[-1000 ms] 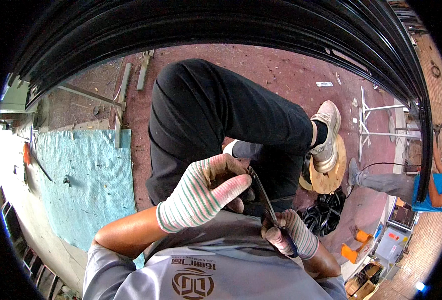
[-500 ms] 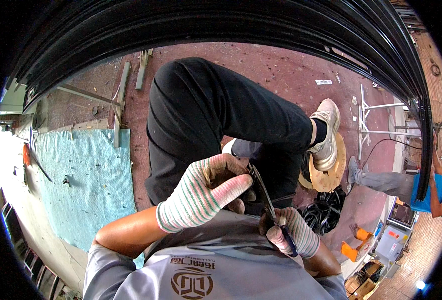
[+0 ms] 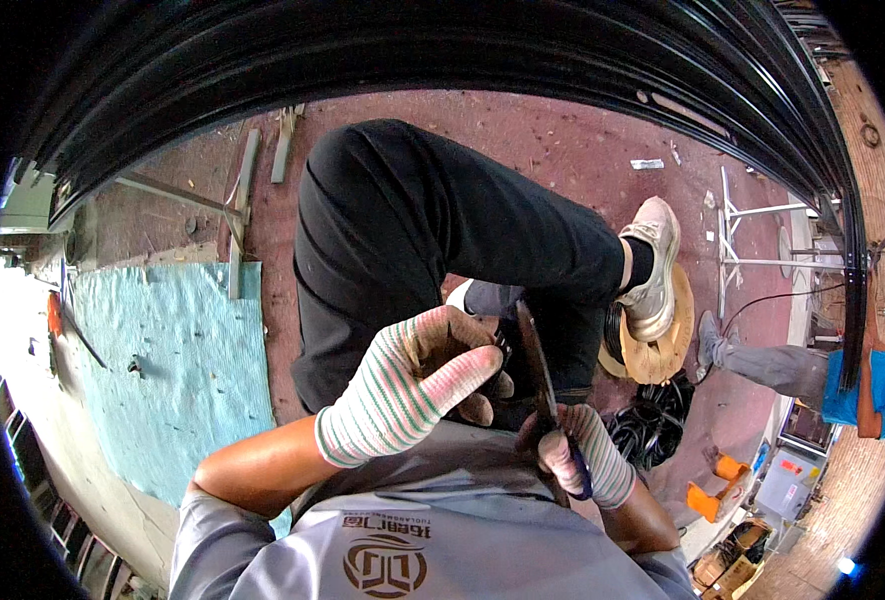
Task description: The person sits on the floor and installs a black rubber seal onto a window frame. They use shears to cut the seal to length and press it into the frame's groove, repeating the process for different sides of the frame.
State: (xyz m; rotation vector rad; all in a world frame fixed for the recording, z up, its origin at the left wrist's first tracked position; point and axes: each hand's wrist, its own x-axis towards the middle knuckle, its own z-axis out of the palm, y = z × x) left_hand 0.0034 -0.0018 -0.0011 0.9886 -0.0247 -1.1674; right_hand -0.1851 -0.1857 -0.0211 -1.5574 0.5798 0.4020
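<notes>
My left hand [image 3: 411, 385], in a white knitted glove with green and pink stripes and a darkened palm, is closed in a pinch above my lap. Between its thumb and fingers shows a small black piece [image 3: 504, 343], mostly hidden. My right hand [image 3: 591, 455], gloved the same way, grips a pair of scissors [image 3: 537, 352] by the dark blue handle loops. The blades point away from me and look nearly closed. They stand just right of my left fingertips, apart from them.
Long black profiles [image 3: 443, 60] span the far side above the floor. Near my shoe [image 3: 653, 285] are a round wooden spool [image 3: 668, 350] and a heap of black strip [image 3: 653, 425]. A light blue sheet [image 3: 173, 370] lies left. At right are another person's blue shirt [image 3: 878, 385] and grey legs.
The scissors have shifted right and swung more upright, away from my left fingertips. My left hand keeps its pinch almost in place. The person at right has moved an arm.
</notes>
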